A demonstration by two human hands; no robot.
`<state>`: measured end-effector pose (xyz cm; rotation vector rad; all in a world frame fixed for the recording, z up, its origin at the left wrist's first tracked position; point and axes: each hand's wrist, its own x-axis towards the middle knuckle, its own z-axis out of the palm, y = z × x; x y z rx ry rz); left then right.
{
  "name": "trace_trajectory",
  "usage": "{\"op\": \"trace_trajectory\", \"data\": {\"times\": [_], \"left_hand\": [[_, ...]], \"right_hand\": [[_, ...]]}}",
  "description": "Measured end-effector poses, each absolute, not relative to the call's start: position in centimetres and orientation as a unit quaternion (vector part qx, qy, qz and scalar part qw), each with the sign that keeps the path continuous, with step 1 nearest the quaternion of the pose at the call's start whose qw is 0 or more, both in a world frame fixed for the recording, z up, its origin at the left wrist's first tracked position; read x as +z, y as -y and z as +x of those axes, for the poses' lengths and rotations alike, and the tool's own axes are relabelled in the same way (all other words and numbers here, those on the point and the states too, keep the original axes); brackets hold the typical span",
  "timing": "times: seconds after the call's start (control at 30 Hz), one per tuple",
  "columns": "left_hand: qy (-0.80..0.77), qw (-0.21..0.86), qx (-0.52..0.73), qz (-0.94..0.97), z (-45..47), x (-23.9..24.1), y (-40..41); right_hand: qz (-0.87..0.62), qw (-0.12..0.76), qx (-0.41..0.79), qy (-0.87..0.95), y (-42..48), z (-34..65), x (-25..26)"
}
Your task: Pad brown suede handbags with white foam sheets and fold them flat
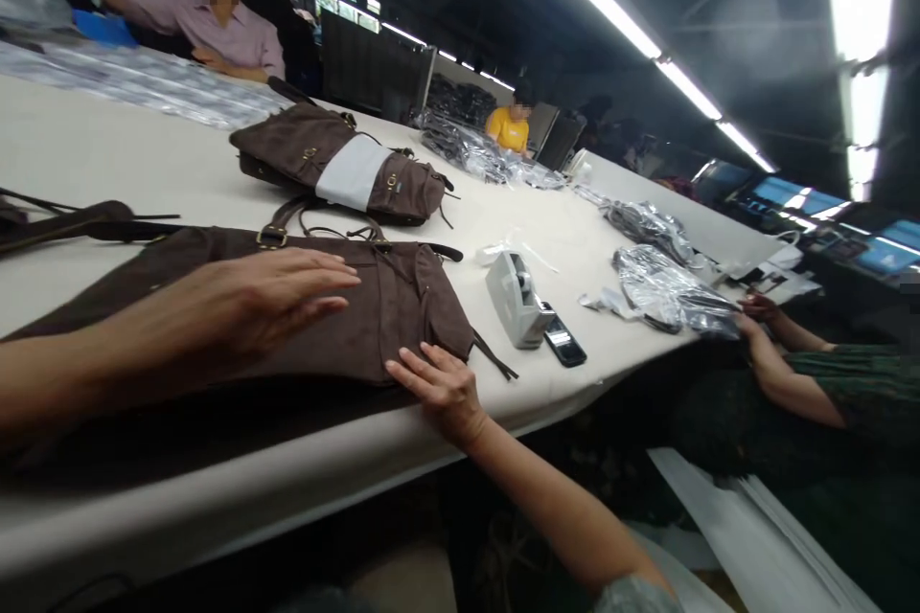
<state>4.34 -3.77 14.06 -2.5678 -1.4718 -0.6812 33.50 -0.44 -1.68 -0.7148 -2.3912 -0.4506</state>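
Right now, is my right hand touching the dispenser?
Apart. The head view shows pale tabletop and dark straps between your right hand and the dispenser.

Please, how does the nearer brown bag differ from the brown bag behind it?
The farther bag has a pale band across its middle; the nearer bag shows none. The farther bag shows two brass-coloured clasps; the visible face of the nearer bag shows no such clasps. The right hand touches the nearer bag; neither hand touches the farther bag. Both are dark brown.
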Motion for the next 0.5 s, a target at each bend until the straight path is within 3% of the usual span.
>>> {"op": "trace_trajectory", "data": {"times": [0.1, 0.27, 0.5], "left_hand": [[0.364, 0.061, -0.184, -0.911, 7.5, 9.3, -0.5], [0.330, 0.057, -0.182, -0.925, 7.5, 1.4, -0.3], [0.310, 0.080, -0.184, -0.929, 7.3, 1.9, 1.0]], "right_hand": [[-0.280, 0.329, -0.192, 0.881, 1.1, 33.3, -2.1], [-0.298, 0.407, -0.198, 0.840, 1.9, 32.7, -2.9], [-0.277, 0.450, -0.113, 0.842, 2.8, 32.7, -1.6]]}}
